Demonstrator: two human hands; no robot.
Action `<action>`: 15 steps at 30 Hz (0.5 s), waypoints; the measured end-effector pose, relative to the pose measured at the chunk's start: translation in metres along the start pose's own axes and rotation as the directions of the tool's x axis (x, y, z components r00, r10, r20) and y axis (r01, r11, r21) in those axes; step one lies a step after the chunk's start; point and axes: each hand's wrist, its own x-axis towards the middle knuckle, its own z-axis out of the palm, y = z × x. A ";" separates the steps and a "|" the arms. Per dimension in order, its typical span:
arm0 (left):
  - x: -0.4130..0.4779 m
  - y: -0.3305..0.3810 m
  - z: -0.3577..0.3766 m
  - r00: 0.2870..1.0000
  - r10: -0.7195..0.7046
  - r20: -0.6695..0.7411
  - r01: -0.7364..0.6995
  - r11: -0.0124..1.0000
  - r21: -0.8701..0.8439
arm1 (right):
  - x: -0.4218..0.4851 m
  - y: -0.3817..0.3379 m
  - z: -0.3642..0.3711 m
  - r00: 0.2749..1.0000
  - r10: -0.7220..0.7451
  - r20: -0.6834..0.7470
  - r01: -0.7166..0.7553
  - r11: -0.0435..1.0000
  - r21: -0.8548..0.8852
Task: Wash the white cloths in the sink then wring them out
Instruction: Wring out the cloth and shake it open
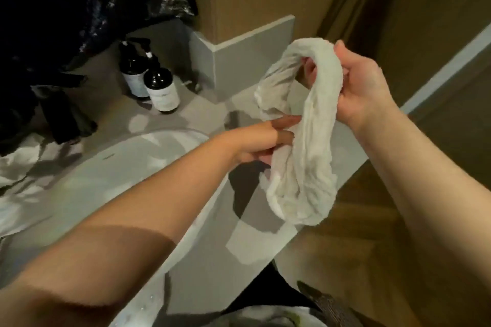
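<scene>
Both forearms are extended over the right end of the surface (207, 236), beside the sink (111, 167). The right hand (364, 85) is raised, with fingers curled round the top of a bunched white cloth (313, 146). The cloth hangs in a loop in the air. The left hand (263, 143) sits lower, wrist bent, and holds the cloth's middle. Two dark bottles (159, 85) stand at the back corner.
</scene>
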 end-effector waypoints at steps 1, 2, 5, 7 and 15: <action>0.018 0.001 0.014 0.999 -0.019 0.050 0.021 0.999 -0.036 | -0.006 -0.013 -0.013 0.999 -0.038 -0.034 0.039 0.999 0.031; 0.032 0.005 0.028 0.994 -0.033 0.104 0.040 0.997 -0.066 | -0.012 -0.025 -0.024 0.995 -0.069 -0.065 0.073 0.995 0.062; 0.064 0.014 0.073 0.981 -0.060 0.186 0.056 0.998 0.027 | -0.027 -0.057 -0.054 0.977 -0.139 -0.160 0.156 0.983 0.095; 0.077 0.021 0.105 0.977 -0.020 0.212 -0.027 0.977 0.213 | -0.037 -0.076 -0.072 0.954 -0.198 -0.226 0.222 0.971 0.087; 0.105 0.030 0.158 0.959 0.055 0.279 0.045 0.940 -0.338 | -0.038 -0.135 -0.132 0.763 -0.432 -0.481 0.366 0.902 -0.230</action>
